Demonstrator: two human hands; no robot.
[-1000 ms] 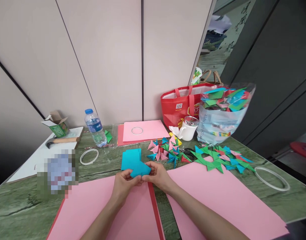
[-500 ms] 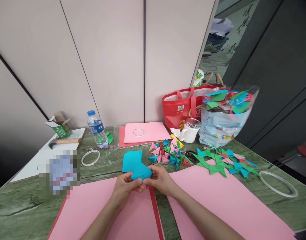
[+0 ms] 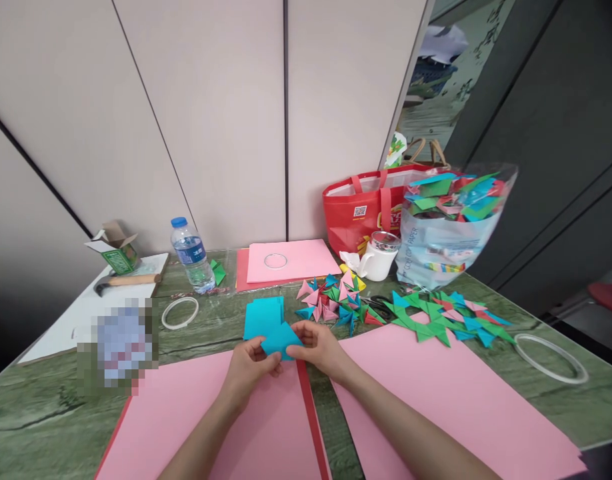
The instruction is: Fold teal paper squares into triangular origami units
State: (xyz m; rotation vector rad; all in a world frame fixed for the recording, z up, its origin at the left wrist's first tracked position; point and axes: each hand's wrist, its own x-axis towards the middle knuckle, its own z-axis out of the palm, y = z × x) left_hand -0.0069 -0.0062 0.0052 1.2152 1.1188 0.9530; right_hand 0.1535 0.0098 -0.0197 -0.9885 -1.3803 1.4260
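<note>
Between my two hands is a folded piece of blue paper (image 3: pixel 280 340). My left hand (image 3: pixel 251 365) pinches its left side, thumb on the near face. On the opposite side, my right hand (image 3: pixel 313 347) grips it between thumb and fingers; some fingertips are hidden behind the paper. Just beyond lies a stack of blue paper squares (image 3: pixel 263 313), partly covered by the held piece. Under my left forearm is a large pink sheet (image 3: pixel 186 407) with red edges, and my right forearm crosses another pink sheet (image 3: pixel 446 400).
Folded paper pieces (image 3: pixel 331 300), scissors (image 3: pixel 379 307) and green-blue paper stars (image 3: pixel 426 327) lie right of centre. Behind stand a white mug (image 3: pixel 380 259), a red bag (image 3: pixel 346 213) and a plastic bag of folded paper (image 3: pixel 431 247). Leftward are a bottle (image 3: pixel 192 257), white ring (image 3: pixel 180 313) and hammer (image 3: pixel 129 281).
My fingers have shifted on the blue paper: the right thumb now lies on its lower right part, apart from the left thumb. The whole view has moved slightly.
</note>
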